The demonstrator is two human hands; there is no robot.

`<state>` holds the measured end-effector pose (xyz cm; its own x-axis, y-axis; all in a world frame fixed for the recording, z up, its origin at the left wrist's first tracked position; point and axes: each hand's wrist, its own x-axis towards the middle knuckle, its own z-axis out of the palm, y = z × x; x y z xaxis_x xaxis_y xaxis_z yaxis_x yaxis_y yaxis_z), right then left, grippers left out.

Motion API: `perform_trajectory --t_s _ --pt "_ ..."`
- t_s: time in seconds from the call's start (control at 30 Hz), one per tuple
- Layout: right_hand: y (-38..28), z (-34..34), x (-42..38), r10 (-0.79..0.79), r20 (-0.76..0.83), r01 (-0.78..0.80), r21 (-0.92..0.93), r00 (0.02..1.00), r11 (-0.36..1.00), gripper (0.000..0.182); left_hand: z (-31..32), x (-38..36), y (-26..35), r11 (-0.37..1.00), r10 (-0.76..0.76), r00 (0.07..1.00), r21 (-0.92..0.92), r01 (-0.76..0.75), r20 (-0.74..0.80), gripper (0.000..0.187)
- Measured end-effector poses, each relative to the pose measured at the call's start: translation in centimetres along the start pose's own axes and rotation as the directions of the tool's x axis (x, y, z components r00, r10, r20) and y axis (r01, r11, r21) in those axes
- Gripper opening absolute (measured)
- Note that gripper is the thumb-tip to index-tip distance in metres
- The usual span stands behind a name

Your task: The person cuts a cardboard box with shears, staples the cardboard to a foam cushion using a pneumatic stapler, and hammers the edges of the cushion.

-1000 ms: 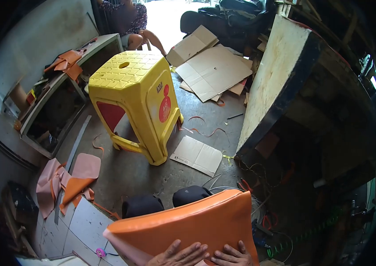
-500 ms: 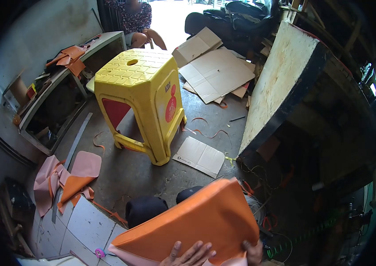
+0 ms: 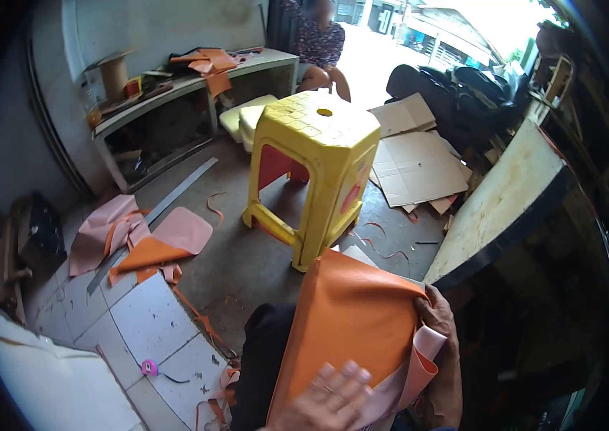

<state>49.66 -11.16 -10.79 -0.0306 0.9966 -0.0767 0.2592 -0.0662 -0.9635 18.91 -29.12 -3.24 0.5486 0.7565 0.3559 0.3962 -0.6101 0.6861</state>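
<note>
An orange covered panel (image 3: 354, 309) with a pale pink underside rests tilted over the person's lap. My right hand (image 3: 439, 316) grips its right edge, the fingers curled over the corner beside a rolled flap (image 3: 423, 359) of the covering. My left hand (image 3: 333, 395), slightly blurred, is at the panel's lower part with its fingers spread, over the pink side of the material. Whether its palm touches the surface I cannot tell.
A yellow stool (image 3: 315, 144) stands ahead. Cardboard (image 3: 416, 169) lies behind it, near a leaning board (image 3: 505, 201). Orange-pink scraps (image 3: 175, 237), a metal strip (image 3: 186, 187) and a pink tape measure (image 3: 149, 367) are at left. A seated person (image 3: 321, 43) is near the bench (image 3: 261, 61).
The view has swung, so the stool appears farther right. The panel now stands more upright, its right edge raised, and my right hand has come up along that edge with the flap folded over.
</note>
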Motion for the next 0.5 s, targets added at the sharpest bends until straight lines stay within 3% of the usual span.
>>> perform_trajectory --t_s 0.03,0.07,0.1,0.13,0.23,0.3,0.33,0.4,0.47,0.5 --pt "-0.3 0.0 -0.4 0.021 0.03 -0.025 0.126 0.999 0.992 0.054 -1.2 -0.1 -1.1 0.973 -0.038 0.997 0.226 0.053 -0.07 0.052" --pt "-0.9 -0.5 -1.2 0.019 0.035 -0.023 0.114 0.999 0.993 0.054 -1.8 -0.1 -1.9 0.893 -0.056 0.988 0.436 0.114 -0.145 0.053" --pt "-1.8 -1.2 -2.1 0.035 -0.086 -0.06 -0.308 0.996 0.95 0.054 -1.4 -0.4 -2.4 0.894 -0.052 0.986 0.433 0.117 -0.16 0.053" --pt "-3.2 -1.6 -2.7 -0.01 -0.201 -0.129 -0.665 0.979 0.735 0.054 -0.7 -1.0 -3.0 0.896 -0.061 0.991 0.431 0.107 -0.118 0.057" --pt "-6.7 -0.9 -6.4 -0.36 -0.375 0.028 -0.658 0.854 0.753 0.043 0.6 -1.7 -3.7 0.905 -0.094 0.995 0.415 0.091 -0.012 0.066" --pt "-9.5 0.7 -8.9 -0.358 -0.514 -0.056 -0.626 0.78 0.778 0.044 2.2 -1.9 -3.3 0.863 -0.164 0.98 0.498 0.085 0.117 0.078" --pt "-9.5 1.7 -10.1 -0.383 -0.558 -0.06 -0.618 0.736 0.784 0.046 2.6 -1.7 -3.3 0.865 -0.161 0.981 0.495 0.087 0.109 0.078" --pt "-7.3 4.4 -12.4 -0.322 -0.477 0.038 -0.514 0.818 0.857 0.057 3.6 -1.1 -3.2 0.897 -0.164 0.965 0.437 0.061 0.203 0.081" --pt "-5.3 7.7 -14.0 -0.099 -0.461 -0.224 -0.593 0.882 0.773 0.067 5.4 -0.5 -3.1 0.862 -0.164 0.957 0.507 0.022 0.239 0.08" --pt "-3.7 7.6 -14.1 0.005 -0.447 -0.26 -0.511 0.895 0.819 0.072 5.5 0.0 -2.7 0.845 -0.17 0.938 0.534 -0.02 0.304 0.08"
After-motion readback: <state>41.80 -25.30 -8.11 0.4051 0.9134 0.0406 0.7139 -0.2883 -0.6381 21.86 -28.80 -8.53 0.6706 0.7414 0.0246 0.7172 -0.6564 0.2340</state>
